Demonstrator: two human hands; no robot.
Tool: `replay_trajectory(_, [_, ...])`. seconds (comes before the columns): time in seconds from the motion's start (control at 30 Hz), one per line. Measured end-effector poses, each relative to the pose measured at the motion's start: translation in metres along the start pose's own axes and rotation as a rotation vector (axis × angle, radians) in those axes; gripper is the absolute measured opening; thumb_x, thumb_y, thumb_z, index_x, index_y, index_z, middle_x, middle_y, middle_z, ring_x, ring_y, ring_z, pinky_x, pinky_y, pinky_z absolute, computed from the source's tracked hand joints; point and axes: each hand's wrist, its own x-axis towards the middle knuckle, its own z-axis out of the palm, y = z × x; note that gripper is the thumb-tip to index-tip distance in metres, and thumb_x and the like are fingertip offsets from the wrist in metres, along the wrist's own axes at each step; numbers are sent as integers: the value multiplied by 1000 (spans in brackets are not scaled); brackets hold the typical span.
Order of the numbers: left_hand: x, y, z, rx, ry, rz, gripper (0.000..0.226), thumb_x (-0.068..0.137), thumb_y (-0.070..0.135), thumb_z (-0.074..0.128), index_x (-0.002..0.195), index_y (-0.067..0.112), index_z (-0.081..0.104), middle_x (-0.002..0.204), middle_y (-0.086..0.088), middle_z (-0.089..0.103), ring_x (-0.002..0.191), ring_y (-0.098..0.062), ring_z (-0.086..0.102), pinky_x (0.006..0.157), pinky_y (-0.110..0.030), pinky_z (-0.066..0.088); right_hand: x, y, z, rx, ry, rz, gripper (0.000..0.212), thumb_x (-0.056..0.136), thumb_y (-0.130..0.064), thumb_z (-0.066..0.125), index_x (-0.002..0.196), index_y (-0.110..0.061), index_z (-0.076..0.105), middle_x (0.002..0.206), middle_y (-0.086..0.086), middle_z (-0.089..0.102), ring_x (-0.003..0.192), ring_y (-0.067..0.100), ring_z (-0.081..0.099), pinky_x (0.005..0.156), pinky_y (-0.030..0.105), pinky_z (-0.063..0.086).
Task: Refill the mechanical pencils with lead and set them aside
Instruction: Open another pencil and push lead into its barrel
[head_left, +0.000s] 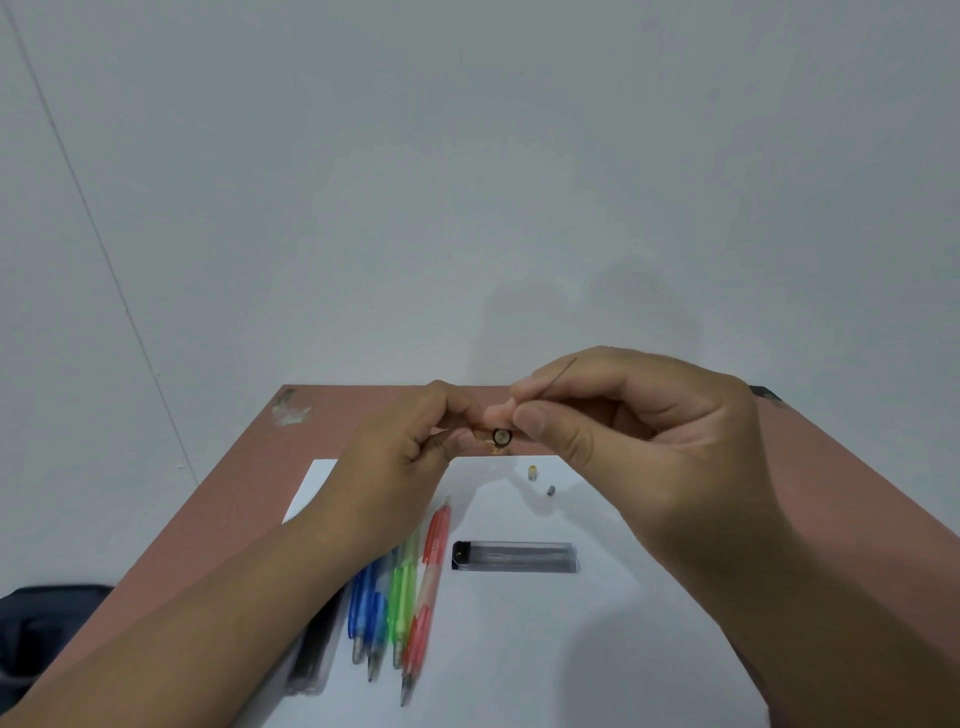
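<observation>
1. Left hand (410, 441) curled around a pencil (502, 437), open end facing up, above the table's (249, 488) far edge.
2. Right hand (639, 441) pinching a thin lead (563, 370) just beside it.
3. Step, probably: feeding lead in.
4. Next: careful aiming, gentle push.

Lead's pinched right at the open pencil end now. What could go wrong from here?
1. The thin lead pinched in the right hand could snap if it misses the opening of the pencil the left hand holds.
2. The two small caps lying loose on the white paper could roll away.
</observation>
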Motion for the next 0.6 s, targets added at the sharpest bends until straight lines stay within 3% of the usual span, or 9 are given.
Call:
replay_trajectory(0.17, [0,-6,3,-32,-4,-4,15,95,26,52,102,39,58,93,20,65,92,-13,63,78,-39,54,1,1,-4,-405,-46,-294,17,80,7,80,94,-3,75,88,2,74,82,8,72,74,16,54])
replay_trajectory(0.23, [0,-7,3,-36,-5,1,16,95,25,52,102,39,58,94,19,65,93,-15,63,78,-43,54,1,1,-7,-480,-49,-336,14,82,5,80,93,-1,76,88,3,74,83,5,70,75,13,50])
replay_trajectory(0.3, [0,-7,3,-39,-10,2,18,96,25,53,101,41,58,94,20,65,93,-14,63,79,-40,54,1,2,-8,-503,-47,-357,11,83,3,80,93,1,76,88,5,75,83,7,70,75,13,49])
replay_trajectory(0.43, [-1,-5,1,-27,-12,23,35,99,15,56,95,51,56,92,27,64,93,-6,62,77,-19,49,1,3,-8,-512,-21,-381,15,81,6,81,93,0,76,88,3,74,82,5,69,74,12,49])
replay_trajectory(0.6, [-1,-5,1,-21,-20,18,40,100,15,57,96,55,55,94,26,64,94,-8,63,77,-19,50,2,3,-9,-491,-30,-378,15,81,7,80,93,0,76,88,5,74,82,6,69,75,12,50])
